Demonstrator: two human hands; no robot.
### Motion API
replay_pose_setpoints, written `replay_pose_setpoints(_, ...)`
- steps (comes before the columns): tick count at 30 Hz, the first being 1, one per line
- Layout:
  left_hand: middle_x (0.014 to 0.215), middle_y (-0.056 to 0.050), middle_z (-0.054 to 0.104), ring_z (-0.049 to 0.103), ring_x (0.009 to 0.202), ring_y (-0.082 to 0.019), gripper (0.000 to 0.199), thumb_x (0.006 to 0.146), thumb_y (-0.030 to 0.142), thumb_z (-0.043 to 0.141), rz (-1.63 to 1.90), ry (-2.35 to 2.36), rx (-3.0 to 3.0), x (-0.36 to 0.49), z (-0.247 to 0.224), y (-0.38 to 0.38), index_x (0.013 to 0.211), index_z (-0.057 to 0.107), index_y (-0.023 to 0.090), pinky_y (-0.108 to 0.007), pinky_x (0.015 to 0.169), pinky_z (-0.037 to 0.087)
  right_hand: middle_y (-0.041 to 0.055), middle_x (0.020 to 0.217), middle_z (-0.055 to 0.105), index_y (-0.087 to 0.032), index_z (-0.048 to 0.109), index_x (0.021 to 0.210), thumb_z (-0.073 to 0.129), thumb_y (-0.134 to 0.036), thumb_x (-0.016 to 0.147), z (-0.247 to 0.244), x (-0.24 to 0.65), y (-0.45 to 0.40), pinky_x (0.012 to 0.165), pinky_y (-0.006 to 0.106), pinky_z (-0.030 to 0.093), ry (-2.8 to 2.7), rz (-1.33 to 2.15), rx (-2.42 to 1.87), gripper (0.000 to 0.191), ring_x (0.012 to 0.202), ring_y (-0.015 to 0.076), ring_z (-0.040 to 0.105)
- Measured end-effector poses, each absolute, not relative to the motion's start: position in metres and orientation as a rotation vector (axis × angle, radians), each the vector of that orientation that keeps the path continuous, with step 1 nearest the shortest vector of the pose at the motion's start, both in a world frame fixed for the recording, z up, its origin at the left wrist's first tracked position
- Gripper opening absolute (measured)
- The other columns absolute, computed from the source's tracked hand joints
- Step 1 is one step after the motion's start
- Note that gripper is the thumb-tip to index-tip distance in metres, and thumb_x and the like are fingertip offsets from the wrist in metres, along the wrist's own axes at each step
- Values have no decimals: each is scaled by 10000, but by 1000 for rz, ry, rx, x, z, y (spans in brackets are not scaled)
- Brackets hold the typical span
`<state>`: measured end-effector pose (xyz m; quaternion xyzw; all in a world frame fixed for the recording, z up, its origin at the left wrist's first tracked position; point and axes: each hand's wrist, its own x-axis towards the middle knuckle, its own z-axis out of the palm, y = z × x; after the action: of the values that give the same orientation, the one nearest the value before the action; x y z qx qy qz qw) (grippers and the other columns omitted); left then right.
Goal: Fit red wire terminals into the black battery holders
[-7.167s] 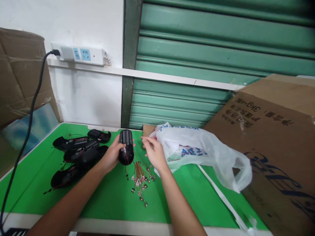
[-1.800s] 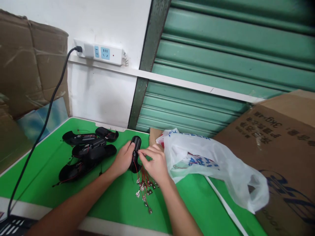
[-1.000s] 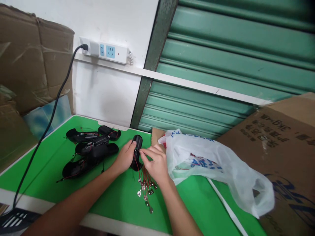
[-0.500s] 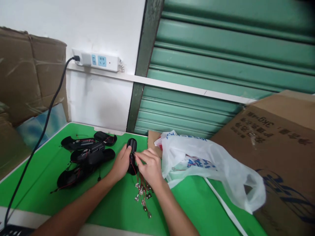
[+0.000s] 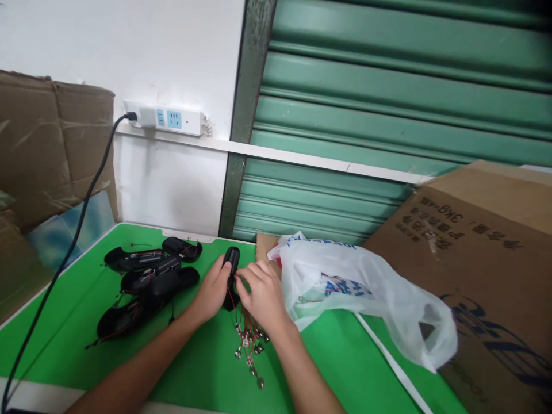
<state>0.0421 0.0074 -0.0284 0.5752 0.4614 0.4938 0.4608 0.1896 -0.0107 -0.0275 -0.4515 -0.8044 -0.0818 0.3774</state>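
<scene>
My left hand [image 5: 213, 290] is closed around a black elongated plastic housing [image 5: 233, 260], its thumb lying on the face of it. Red wire runs out near the housing's middle. My right hand [image 5: 260, 290] pinches at the right side of the housing, fingertips together; what lies between them is too small to make out, perhaps hidden by the fingers. Below the right hand, a bunch of small round metal parts on red wires [image 5: 246, 343] lies on the green tabletop. Several similar black housings with wires [image 5: 161, 282] lie piled left of my left hand.
A white plastic bag [image 5: 371, 287] lies on the green table [image 5: 336, 368], beside a large cardboard box [image 5: 487, 276]. Another carton [image 5: 56, 138] stands at left. A black cable [image 5: 81, 213] hangs from the power strip [image 5: 172, 119] on the wall. A green shutter [image 5: 366, 98] rises behind.
The view has shifted slightly. The housing in my left hand now leans a little to the right at its top. Both hands remain at it, my right fingers still pinched at its side.
</scene>
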Motion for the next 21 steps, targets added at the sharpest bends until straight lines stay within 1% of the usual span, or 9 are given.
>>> replay_pose_setpoints(4,1030,-80,699,623,1060,-259,360,956,459,436,1201,1149,1460,43,-28,6,1049,648,184,-368,999,457,58,814,654,-207,661,889,604,-106,932,-28,188,-11,745,378,393,-2140,-315,-1233,124,825,256,551)
replay_pose_setpoints(10,974,-57,694,618,1038,-243,358,973,474,438,1237,1168,1469,42,-31,8,1052,646,194,-345,982,461,54,831,642,-187,659,936,561,-112,966,-31,189,-8,746,371,375,-2141,-323,-1176,127,822,243,532)
replay_pose_setpoints(15,1041,-82,698,622,1079,-245,337,983,428,415,1265,1173,1530,41,-36,11,1053,640,187,-366,1014,447,53,803,628,-187,645,865,550,-91,959,-33,185,-5,733,365,359,-2164,-365,-1183,165,797,237,516)
replay_pose_setpoints(21,1075,-96,707,633,1058,-252,352,982,422,428,1317,1174,1539,41,-37,11,1089,653,175,-386,1010,457,56,802,636,-176,661,882,551,-102,955,-36,183,0,734,371,354,-2155,-381,-1131,151,801,237,514)
